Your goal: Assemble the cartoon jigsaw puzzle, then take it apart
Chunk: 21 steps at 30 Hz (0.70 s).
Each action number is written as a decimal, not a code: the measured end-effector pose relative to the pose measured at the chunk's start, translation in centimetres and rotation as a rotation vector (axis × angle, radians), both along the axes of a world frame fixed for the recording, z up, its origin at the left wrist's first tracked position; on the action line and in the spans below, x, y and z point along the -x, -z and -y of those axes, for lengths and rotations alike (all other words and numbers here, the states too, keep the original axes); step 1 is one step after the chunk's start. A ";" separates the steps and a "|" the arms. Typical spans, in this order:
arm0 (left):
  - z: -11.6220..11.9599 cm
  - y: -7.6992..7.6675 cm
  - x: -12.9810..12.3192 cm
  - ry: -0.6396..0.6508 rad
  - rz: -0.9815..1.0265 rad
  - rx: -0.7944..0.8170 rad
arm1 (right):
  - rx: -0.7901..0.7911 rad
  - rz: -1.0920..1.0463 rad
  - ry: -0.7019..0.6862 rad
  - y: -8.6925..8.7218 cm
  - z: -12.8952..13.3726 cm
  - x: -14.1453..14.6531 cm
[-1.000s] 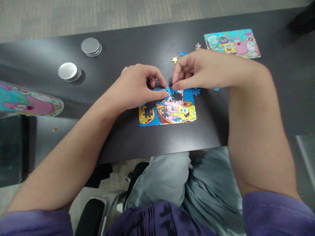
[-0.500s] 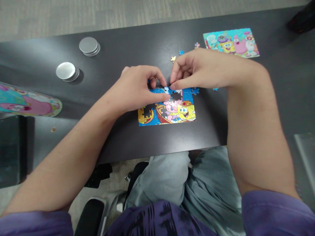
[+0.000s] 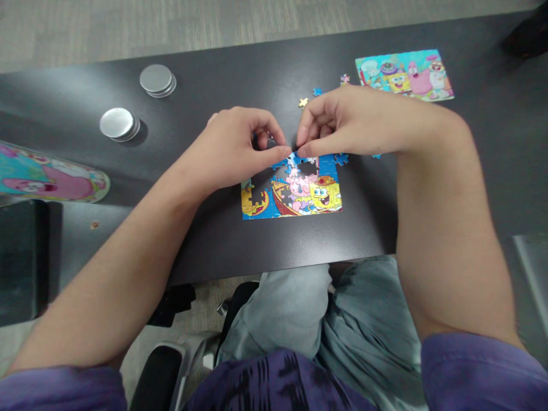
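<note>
A partly assembled jigsaw puzzle (image 3: pixel 317 197) with cartoon figures on a blue ground lies on the dark table, gaps showing in its upper middle and left. Over its upper left is my left hand (image 3: pixel 240 142), thumb and index finger closing on a blue puzzle piece (image 3: pixel 292 160) at the top edge. My right hand (image 3: pixel 338 123) meets it from the other side, its fingertips pinched at the same edge on puzzle pieces they partly cover. One blue piece (image 3: pixel 341 159) sticks out at the puzzle's right side.
Loose pieces lie beyond my right hand, among them a yellow piece (image 3: pixel 303 103) and a blue one (image 3: pixel 317 91). A picture card (image 3: pixel 405 74) is at the back right. Two stacks of silver discs (image 3: pixel 156 79) and a printed tin (image 3: pixel 55 177) stand at left.
My left thumb has lifted slightly up and back from the puzzle's middle to its top edge, uncovering a pale blue and pink piece. The right hand stays nearly still.
</note>
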<state>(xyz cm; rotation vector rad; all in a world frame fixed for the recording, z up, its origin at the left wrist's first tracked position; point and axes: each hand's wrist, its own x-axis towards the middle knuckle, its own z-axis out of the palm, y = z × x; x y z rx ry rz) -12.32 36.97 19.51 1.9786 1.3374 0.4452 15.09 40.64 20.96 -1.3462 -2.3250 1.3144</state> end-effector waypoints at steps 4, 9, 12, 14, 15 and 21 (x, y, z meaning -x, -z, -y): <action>-0.1 0.0 0.1 0.018 -0.003 0.032 | -0.014 0.007 -0.035 0.0 -0.1 -0.1; -0.4 0.1 0.5 0.041 -0.011 0.079 | -0.055 0.070 -0.083 -0.4 0.0 -0.1; -0.4 0.1 0.7 0.037 -0.010 0.072 | -0.042 0.062 -0.078 -0.5 0.0 -0.1; -0.5 0.2 0.7 0.036 -0.002 0.073 | -0.030 0.045 -0.082 -0.4 0.0 -0.1; -0.5 0.2 0.7 0.035 0.002 0.073 | -0.029 0.042 -0.083 -0.4 0.0 -0.1; -0.5 0.2 0.6 0.035 0.000 0.079 | -0.038 0.048 -0.090 -0.4 0.1 0.0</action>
